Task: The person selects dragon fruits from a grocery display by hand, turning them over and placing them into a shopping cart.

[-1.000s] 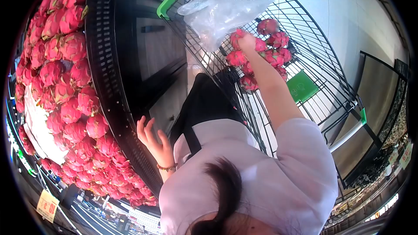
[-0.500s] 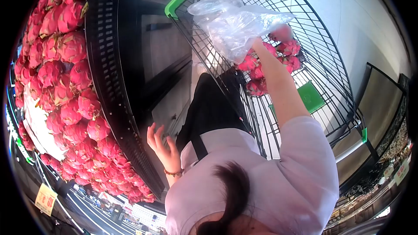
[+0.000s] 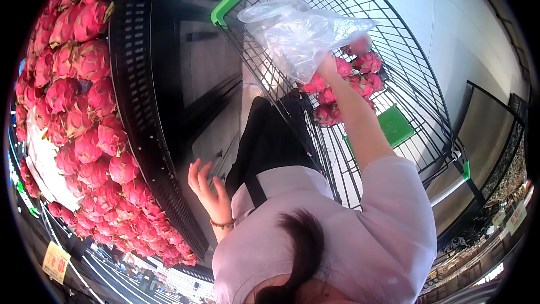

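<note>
Inside the wire cart [image 3: 394, 34], loose dragon fruits [image 3: 369, 63] lie bunched beside and partly behind a clear plastic bag [image 3: 298, 36], and the shopper's right hand [image 3: 326, 67] reaches in at the bag's lower edge. From here I can't tell how far its fingers are bent or whether they grip anything. The left hand [image 3: 212, 194] hangs near the fruit stand [image 3: 132, 67], fingers loosely spread, nothing in it. Getting several fruits into the cart looks done, I'd judge; those in view sit outside the bag, seemingly unbagged, and plenty more fill the stand.
</note>
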Action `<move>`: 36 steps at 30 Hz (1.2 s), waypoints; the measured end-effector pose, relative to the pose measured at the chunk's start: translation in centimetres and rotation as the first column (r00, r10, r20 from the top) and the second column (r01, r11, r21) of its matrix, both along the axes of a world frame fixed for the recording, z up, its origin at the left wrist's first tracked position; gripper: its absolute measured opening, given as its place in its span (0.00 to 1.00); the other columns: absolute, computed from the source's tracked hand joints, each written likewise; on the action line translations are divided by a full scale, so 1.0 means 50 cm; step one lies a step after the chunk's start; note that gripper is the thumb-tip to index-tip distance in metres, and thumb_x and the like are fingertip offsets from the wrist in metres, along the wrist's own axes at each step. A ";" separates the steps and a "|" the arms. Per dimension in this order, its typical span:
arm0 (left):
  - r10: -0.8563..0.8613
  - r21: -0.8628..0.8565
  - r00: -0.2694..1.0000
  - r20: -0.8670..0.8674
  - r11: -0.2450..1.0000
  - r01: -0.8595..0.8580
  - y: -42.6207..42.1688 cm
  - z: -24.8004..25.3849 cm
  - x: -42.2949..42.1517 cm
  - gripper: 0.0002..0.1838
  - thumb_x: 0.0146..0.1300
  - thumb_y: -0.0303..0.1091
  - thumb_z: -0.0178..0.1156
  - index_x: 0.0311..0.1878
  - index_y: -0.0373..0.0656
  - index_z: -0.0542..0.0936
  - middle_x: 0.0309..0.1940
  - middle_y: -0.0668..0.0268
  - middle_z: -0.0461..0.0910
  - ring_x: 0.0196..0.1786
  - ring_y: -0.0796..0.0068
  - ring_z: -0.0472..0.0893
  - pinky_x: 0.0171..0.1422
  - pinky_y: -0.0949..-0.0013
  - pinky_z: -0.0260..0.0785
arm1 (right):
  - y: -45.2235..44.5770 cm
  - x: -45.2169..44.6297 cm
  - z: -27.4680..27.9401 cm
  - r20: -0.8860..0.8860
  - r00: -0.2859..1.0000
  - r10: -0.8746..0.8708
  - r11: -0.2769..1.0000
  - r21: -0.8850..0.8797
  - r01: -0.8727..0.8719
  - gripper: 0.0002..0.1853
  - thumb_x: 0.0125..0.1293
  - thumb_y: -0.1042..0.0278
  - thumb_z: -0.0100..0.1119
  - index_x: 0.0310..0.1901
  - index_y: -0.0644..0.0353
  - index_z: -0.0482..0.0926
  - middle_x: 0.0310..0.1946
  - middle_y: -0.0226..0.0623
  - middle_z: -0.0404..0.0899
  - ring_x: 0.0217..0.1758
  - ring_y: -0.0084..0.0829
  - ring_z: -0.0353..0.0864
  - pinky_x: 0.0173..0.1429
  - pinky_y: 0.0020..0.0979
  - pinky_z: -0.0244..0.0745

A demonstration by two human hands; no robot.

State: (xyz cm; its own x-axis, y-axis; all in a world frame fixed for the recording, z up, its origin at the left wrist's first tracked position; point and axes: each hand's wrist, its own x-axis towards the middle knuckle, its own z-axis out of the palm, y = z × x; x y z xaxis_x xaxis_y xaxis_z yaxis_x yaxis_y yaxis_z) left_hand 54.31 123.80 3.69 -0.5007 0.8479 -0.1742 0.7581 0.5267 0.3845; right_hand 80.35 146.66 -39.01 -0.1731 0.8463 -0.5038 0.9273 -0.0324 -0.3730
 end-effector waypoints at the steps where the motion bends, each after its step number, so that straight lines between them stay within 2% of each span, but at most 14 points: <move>1: -0.006 0.004 1.000 0.002 1.000 0.006 0.001 0.002 0.000 0.14 0.57 0.25 0.49 0.46 0.36 0.75 0.59 0.56 0.67 0.65 0.52 0.60 0.67 0.53 0.52 | -0.017 0.000 0.017 -0.015 1.000 -0.003 0.991 0.136 0.005 0.35 0.47 0.51 0.64 0.57 0.57 0.69 0.56 0.51 0.65 0.58 0.51 0.66 0.62 0.44 0.64; 4: -0.019 0.016 1.000 0.009 1.000 0.019 0.002 0.009 0.001 0.14 0.57 0.25 0.49 0.46 0.36 0.75 0.59 0.56 0.67 0.65 0.52 0.60 0.67 0.53 0.53 | -0.044 0.015 0.135 -0.206 0.912 -0.356 0.918 0.104 0.382 0.46 0.42 0.56 0.72 0.63 0.59 0.59 0.57 0.53 0.64 0.59 0.51 0.67 0.62 0.41 0.65; 8: -0.036 0.047 0.999 0.024 0.998 0.035 -0.001 0.020 0.002 0.14 0.57 0.24 0.49 0.47 0.36 0.75 0.59 0.56 0.67 0.65 0.52 0.60 0.67 0.54 0.53 | -0.103 0.072 0.200 -0.444 0.736 -0.512 0.795 0.081 0.602 0.56 0.38 0.58 0.77 0.66 0.64 0.50 0.60 0.53 0.62 0.63 0.46 0.64 0.64 0.38 0.62; 12: -0.079 0.109 0.994 0.079 0.992 0.070 0.011 0.025 0.009 0.14 0.56 0.24 0.49 0.47 0.37 0.75 0.59 0.57 0.67 0.65 0.53 0.61 0.67 0.54 0.53 | -0.161 0.130 0.313 -0.597 0.427 -0.679 0.644 -0.206 0.737 0.53 0.44 0.58 0.75 0.67 0.63 0.50 0.61 0.48 0.62 0.63 0.43 0.64 0.64 0.36 0.62; 14: -0.130 0.129 0.988 0.081 0.984 0.119 0.022 0.027 0.013 0.15 0.56 0.24 0.50 0.47 0.37 0.75 0.59 0.57 0.67 0.65 0.53 0.61 0.67 0.54 0.53 | -0.181 0.157 0.343 -0.652 0.160 -0.741 0.550 -0.451 0.703 0.50 0.48 0.58 0.73 0.67 0.61 0.49 0.61 0.46 0.61 0.64 0.42 0.64 0.64 0.36 0.62; 17: -0.213 0.171 0.973 0.092 0.966 0.195 0.033 0.027 0.023 0.16 0.54 0.23 0.51 0.48 0.38 0.75 0.58 0.57 0.67 0.65 0.52 0.61 0.67 0.54 0.53 | -0.181 0.150 0.496 -0.576 -0.255 -0.776 0.427 -0.779 0.459 0.45 0.55 0.56 0.67 0.68 0.59 0.49 0.63 0.44 0.60 0.64 0.41 0.64 0.64 0.39 0.62; 18: -0.242 0.187 0.965 0.098 0.957 0.222 0.036 0.029 0.024 0.16 0.53 0.23 0.51 0.48 0.38 0.75 0.58 0.58 0.67 0.65 0.52 0.61 0.68 0.54 0.53 | -0.192 0.138 0.515 -0.612 -0.326 -0.721 0.463 -0.775 0.431 0.42 0.59 0.49 0.61 0.68 0.57 0.51 0.65 0.42 0.58 0.66 0.42 0.62 0.64 0.44 0.62; 23: -0.370 0.277 0.899 0.233 0.912 0.304 0.036 0.061 0.009 0.21 0.49 0.24 0.58 0.51 0.40 0.73 0.59 0.58 0.66 0.64 0.53 0.62 0.69 0.57 0.53 | -0.235 0.050 0.626 -0.425 -0.589 -0.687 0.512 -0.859 0.022 0.40 0.62 0.39 0.51 0.68 0.54 0.51 0.68 0.43 0.53 0.70 0.45 0.55 0.69 0.50 0.57; 24: -0.398 0.301 0.867 0.298 0.902 0.311 0.025 0.062 -0.002 0.25 0.50 0.27 0.61 0.54 0.41 0.71 0.60 0.56 0.65 0.64 0.53 0.62 0.69 0.57 0.53 | -0.245 0.019 0.656 -0.365 -0.572 -0.735 0.447 -0.894 -0.003 0.42 0.61 0.37 0.51 0.69 0.55 0.51 0.68 0.43 0.53 0.70 0.45 0.54 0.70 0.50 0.55; 27: -0.478 0.351 0.716 0.509 0.875 0.334 -0.009 0.104 -0.007 0.43 0.50 0.38 0.68 0.67 0.40 0.57 0.67 0.51 0.56 0.70 0.52 0.54 0.73 0.57 0.46 | -0.310 -0.072 0.766 -0.399 -0.479 -0.782 0.510 -0.851 -0.124 0.43 0.57 0.34 0.53 0.67 0.52 0.55 0.66 0.41 0.58 0.67 0.44 0.58 0.68 0.50 0.57; 29: -0.549 0.410 0.656 0.518 0.832 0.373 -0.024 0.151 -0.015 0.54 0.48 0.42 0.70 0.72 0.41 0.46 0.72 0.51 0.45 0.74 0.55 0.46 0.75 0.58 0.41 | -0.351 -0.136 0.824 -0.466 -0.390 -0.794 0.580 -0.773 -0.257 0.49 0.52 0.33 0.58 0.69 0.53 0.52 0.68 0.42 0.54 0.70 0.44 0.55 0.69 0.49 0.57; 30: -0.562 0.426 0.654 0.506 0.822 0.377 -0.031 0.172 -0.023 0.57 0.47 0.42 0.71 0.72 0.41 0.43 0.72 0.51 0.42 0.74 0.55 0.46 0.75 0.59 0.40 | -0.373 -0.158 0.828 -0.392 -0.359 -0.847 0.507 -0.799 -0.324 0.48 0.53 0.32 0.57 0.69 0.51 0.52 0.68 0.41 0.54 0.70 0.44 0.55 0.69 0.49 0.57; 33: -0.488 0.414 0.588 0.645 0.870 0.268 -0.066 0.210 -0.045 0.61 0.40 0.36 0.75 0.72 0.41 0.42 0.70 0.54 0.49 0.72 0.60 0.53 0.74 0.63 0.48 | -0.420 -0.226 0.889 -0.460 -0.163 -0.873 0.482 -0.761 -0.435 0.37 0.63 0.36 0.44 0.68 0.48 0.55 0.67 0.38 0.56 0.69 0.42 0.56 0.69 0.49 0.55; 36: -0.404 0.452 0.621 0.672 0.888 0.089 -0.111 0.224 -0.098 0.58 0.37 0.34 0.77 0.70 0.41 0.49 0.66 0.57 0.57 0.68 0.66 0.60 0.72 0.64 0.53 | -0.444 -0.319 0.952 -0.548 -0.106 -0.830 0.496 -0.635 -0.592 0.37 0.65 0.34 0.39 0.68 0.48 0.53 0.68 0.37 0.55 0.70 0.41 0.54 0.71 0.48 0.52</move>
